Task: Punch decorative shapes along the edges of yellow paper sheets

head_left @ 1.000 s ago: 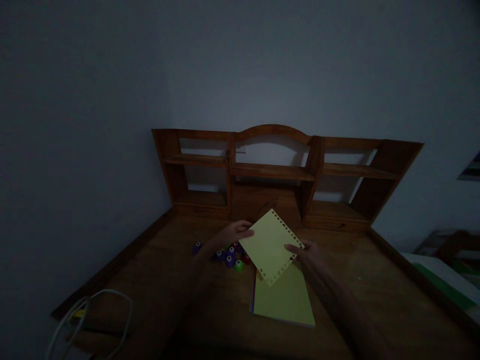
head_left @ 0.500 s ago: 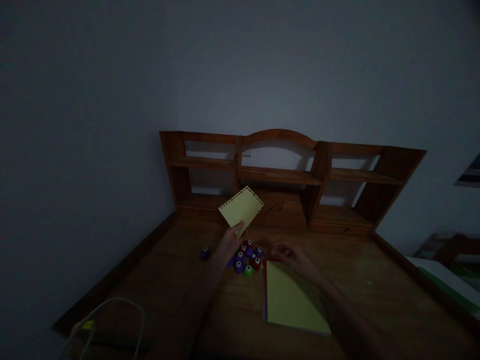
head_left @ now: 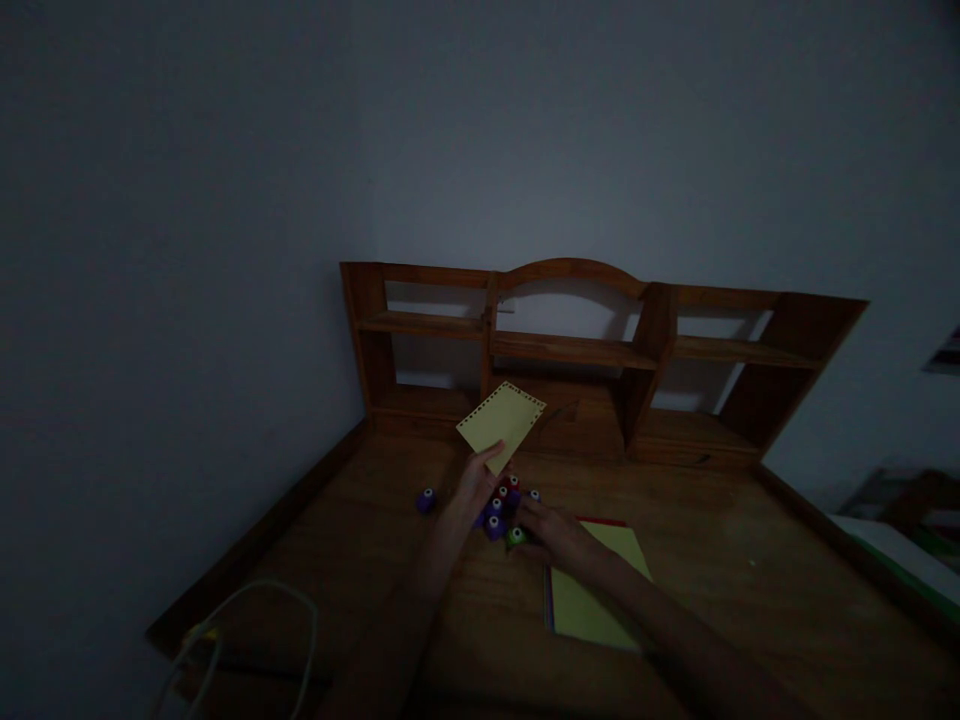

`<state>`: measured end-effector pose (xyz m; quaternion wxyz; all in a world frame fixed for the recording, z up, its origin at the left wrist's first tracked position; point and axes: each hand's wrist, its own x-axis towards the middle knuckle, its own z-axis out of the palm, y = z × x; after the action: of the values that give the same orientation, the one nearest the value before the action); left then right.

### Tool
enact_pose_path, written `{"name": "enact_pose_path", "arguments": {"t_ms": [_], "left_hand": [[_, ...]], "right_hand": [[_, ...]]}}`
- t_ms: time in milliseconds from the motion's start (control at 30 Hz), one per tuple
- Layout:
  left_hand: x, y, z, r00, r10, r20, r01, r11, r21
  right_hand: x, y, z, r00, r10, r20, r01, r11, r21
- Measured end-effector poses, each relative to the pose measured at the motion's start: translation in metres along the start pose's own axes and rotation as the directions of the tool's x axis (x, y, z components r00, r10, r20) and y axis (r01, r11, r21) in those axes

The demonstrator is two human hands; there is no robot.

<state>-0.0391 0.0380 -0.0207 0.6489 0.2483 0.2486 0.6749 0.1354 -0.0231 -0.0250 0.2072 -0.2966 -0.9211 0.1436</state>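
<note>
My left hand [head_left: 474, 487] is closed on a pale yellow sheet of paper [head_left: 501, 425], raised and tilted, with small holes punched along its edges. Below it on the wooden desk lies a cluster of small rounded pieces that look like craft punches. Among them are a purple punch [head_left: 494, 527], a green punch [head_left: 516, 537] and a red punch [head_left: 514, 482], with pale rings on top. My right hand [head_left: 551, 533] reaches in at the right side of this cluster, thumb and fingers apart. It covers part of the group, including a red punch; contact is unclear in the dim light.
A stack of coloured paper [head_left: 592, 610], yellow uppermost, lies under my right forearm. One purple punch [head_left: 426, 501] sits apart at the left. Behind the desk [head_left: 705, 560] stands a wooden shelf unit [head_left: 570, 350]. A pale cable [head_left: 311, 620] loops at the lower left.
My right hand has moved left and down from above the paper stack to the punches. My left hand still holds the yellow sheet. The whole view has shifted slightly.
</note>
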Motion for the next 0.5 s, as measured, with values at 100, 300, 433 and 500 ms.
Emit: {"name": "enact_pose_path", "arguments": {"t_ms": [100,300,433,500], "left_hand": [[-0.002,-0.002,0.003,1.0,0.025,0.01,-0.025,1.0,0.002],[-0.015,-0.004,0.019,1.0,0.021,-0.016,-0.021,1.0,0.001],[-0.028,-0.013,0.032,0.994,-0.105,0.029,0.104,0.994,0.038],[-0.034,-0.022,0.039,0.988,-0.149,0.045,0.146,0.987,0.075]], "right_hand": [[-0.007,0.002,0.006,0.977,0.144,-0.158,-0.093,0.951,0.295],[-0.014,0.026,-0.007,0.813,0.551,-0.19,-0.155,0.519,0.841],[-0.022,0.051,-0.029,0.807,0.576,-0.13,-0.183,0.454,0.872],[-0.025,0.061,-0.035,0.807,0.583,-0.099,-0.196,0.422,0.885]]}}
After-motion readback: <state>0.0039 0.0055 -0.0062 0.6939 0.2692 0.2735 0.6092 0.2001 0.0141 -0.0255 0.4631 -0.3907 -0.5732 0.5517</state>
